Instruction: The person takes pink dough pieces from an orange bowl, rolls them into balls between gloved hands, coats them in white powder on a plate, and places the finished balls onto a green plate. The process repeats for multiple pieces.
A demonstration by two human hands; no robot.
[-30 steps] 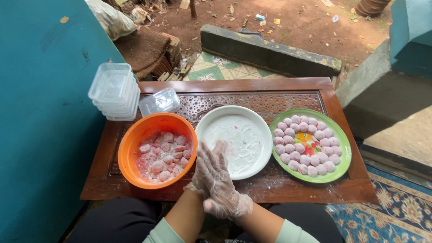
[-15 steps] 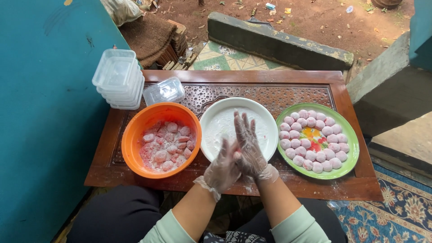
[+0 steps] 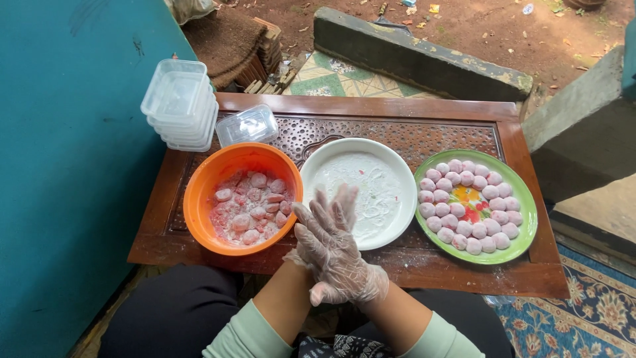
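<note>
Pressing our gloved left hand (image 3: pixel 317 233) and right hand (image 3: pixel 344 262) palm to palm, fingers flat together, we risk tearing the thin plastic or flattening anything between them.

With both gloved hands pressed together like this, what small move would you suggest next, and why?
Probably reach the left hand into the orange bowl for a floury pink piece. The hands hold nothing between them, the right hand included, and the green plate already carries finished balls.
</note>
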